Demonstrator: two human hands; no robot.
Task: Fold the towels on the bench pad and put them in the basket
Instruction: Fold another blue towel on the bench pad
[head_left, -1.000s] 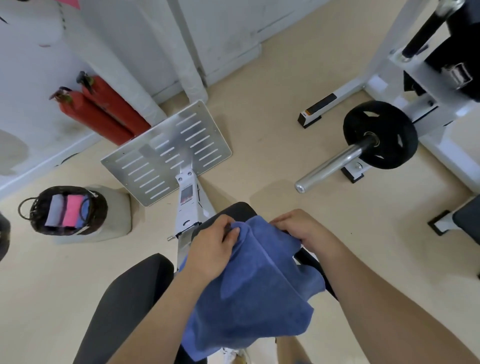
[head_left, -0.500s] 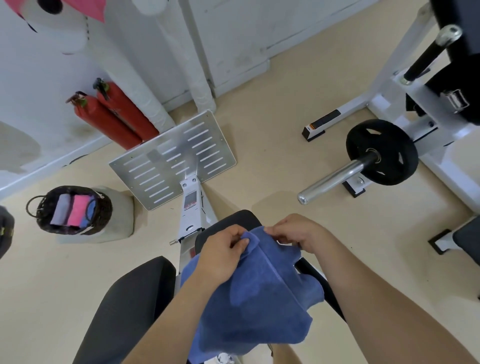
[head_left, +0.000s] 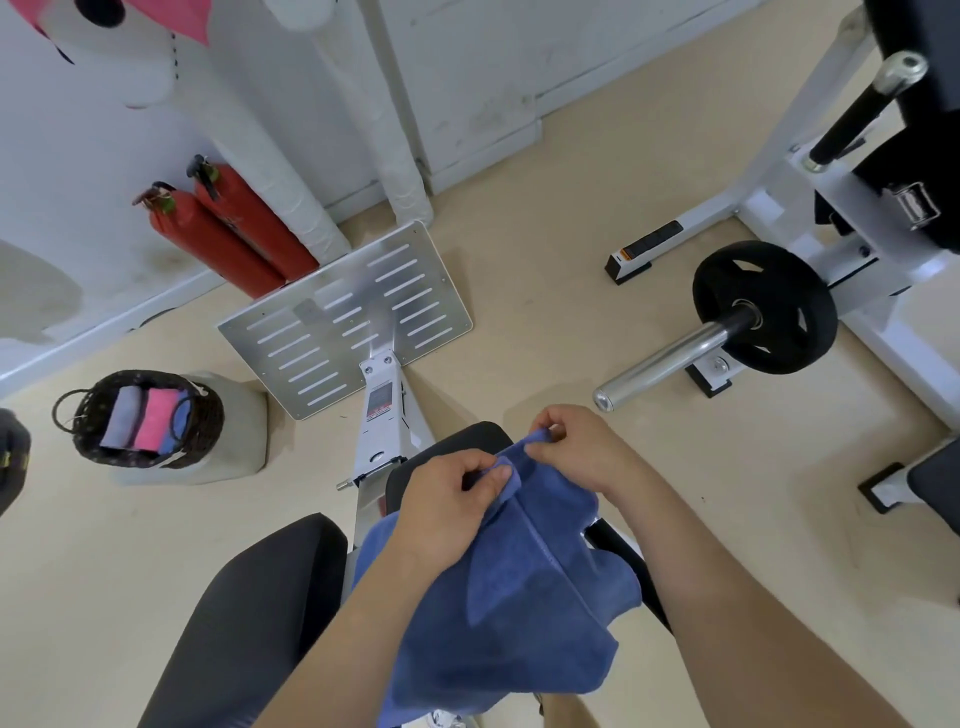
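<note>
A blue towel (head_left: 524, 597) hangs crumpled over the black bench pad (head_left: 457, 441), covering most of it. My left hand (head_left: 447, 499) pinches the towel's top edge between thumb and fingers. My right hand (head_left: 576, 447) pinches the same edge just to the right, the two hands nearly touching. A dark wicker basket (head_left: 93, 415) stands on the floor at the left and holds folded grey, pink and blue towels.
A slotted metal footplate (head_left: 343, 317) on a white rail lies ahead of the pad. Two red fire extinguishers (head_left: 228, 228) lean at the wall. A barbell sleeve with a black weight plate (head_left: 763, 306) sticks out at the right. My dark-clad left knee (head_left: 249, 613) is below.
Both hands have drawn closer together along the towel's top edge, and the view has tilted up a little. The towel stays draped over the pad.
</note>
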